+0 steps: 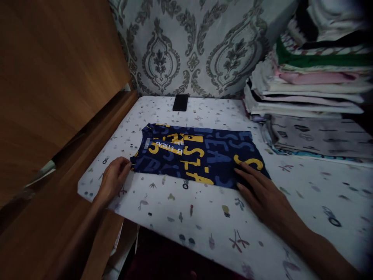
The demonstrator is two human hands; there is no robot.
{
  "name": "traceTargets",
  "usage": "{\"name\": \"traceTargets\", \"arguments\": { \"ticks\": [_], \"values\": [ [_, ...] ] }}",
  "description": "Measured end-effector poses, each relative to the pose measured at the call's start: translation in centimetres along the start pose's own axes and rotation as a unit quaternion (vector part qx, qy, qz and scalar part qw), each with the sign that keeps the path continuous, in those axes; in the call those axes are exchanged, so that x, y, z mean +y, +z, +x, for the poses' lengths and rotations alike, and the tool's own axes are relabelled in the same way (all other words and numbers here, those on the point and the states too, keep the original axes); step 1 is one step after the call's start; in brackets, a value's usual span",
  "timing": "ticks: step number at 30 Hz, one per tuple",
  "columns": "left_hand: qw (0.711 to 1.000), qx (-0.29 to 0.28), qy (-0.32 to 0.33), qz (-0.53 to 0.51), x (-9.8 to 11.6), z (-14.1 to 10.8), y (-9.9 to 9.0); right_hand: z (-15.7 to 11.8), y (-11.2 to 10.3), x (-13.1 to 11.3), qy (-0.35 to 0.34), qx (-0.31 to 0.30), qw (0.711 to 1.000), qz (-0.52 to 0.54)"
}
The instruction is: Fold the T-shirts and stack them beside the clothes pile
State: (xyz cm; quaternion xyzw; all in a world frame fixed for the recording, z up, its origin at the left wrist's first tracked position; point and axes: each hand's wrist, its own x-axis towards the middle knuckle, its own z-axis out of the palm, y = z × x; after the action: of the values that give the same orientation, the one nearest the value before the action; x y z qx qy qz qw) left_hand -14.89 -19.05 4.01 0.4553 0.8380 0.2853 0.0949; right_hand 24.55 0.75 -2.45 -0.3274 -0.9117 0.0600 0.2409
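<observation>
A navy shirt [218, 155] with yellow and blue lettering lies folded into a long strip on the white patterned tabletop. Its collar end points left. At the near corner of that end, my left hand [115, 173] pinches the edge of the cloth between thumb and fingers. My right hand [259, 188] rests on the shirt's near right part, fingers stretched out and lying flat over the fabric.
A tall stack of folded clothes [314, 93] stands at the right. A black phone-like slab [180, 102] lies behind the shirt. Wooden furniture [64, 70] borders the table on the left, and a patterned wall [192, 50] rises at the back.
</observation>
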Motion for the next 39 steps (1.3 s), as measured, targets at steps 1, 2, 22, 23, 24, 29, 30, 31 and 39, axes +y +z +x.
{"name": "traceTargets", "arguments": {
  "ticks": [1, 2, 22, 23, 24, 29, 30, 31, 39],
  "values": [
    [1.0, 0.0, 0.01, 0.024, 0.1, 0.0, 0.2, 0.0, 0.1, 0.0, 0.002, -0.003, 1.0, -0.003],
    [0.999, 0.0, 0.021, 0.046, 0.2, 0.0, 0.4, -0.1, 0.2, 0.1, 0.004, -0.006, 1.0, -0.006],
    [0.935, -0.086, 0.307, 0.155, 8.7, 9.0, 8.6, 2.9, 1.0, -0.2, -0.061, -0.027, 0.994, -0.085],
    [0.931, -0.101, 0.306, 0.172, 8.9, 9.6, 9.4, 2.8, 1.3, 0.0, -0.062, -0.028, 0.993, -0.097],
    [0.927, -0.118, 0.303, 0.186, 8.8, 10.0, 10.0, 2.7, 1.6, 0.3, -0.061, -0.027, 0.992, -0.107],
    [0.92, -0.157, 0.279, 0.226, 7.9, 10.8, 11.2, 2.0, 2.3, 1.0, -0.044, -0.03, 0.99, -0.131],
    [0.919, -0.152, 0.279, 0.232, 7.8, 10.8, 11.3, 2.0, 2.2, 0.9, -0.04, -0.035, 0.99, -0.134],
    [0.918, -0.147, 0.28, 0.238, 7.7, 10.7, 11.3, 2.0, 2.1, 0.8, -0.037, -0.041, 0.989, -0.137],
    [0.916, -0.121, 0.292, 0.247, 7.2, 10.8, 12.0, 2.2, 1.1, 0.1, -0.005, -0.084, 0.99, -0.111]
  ]
}}
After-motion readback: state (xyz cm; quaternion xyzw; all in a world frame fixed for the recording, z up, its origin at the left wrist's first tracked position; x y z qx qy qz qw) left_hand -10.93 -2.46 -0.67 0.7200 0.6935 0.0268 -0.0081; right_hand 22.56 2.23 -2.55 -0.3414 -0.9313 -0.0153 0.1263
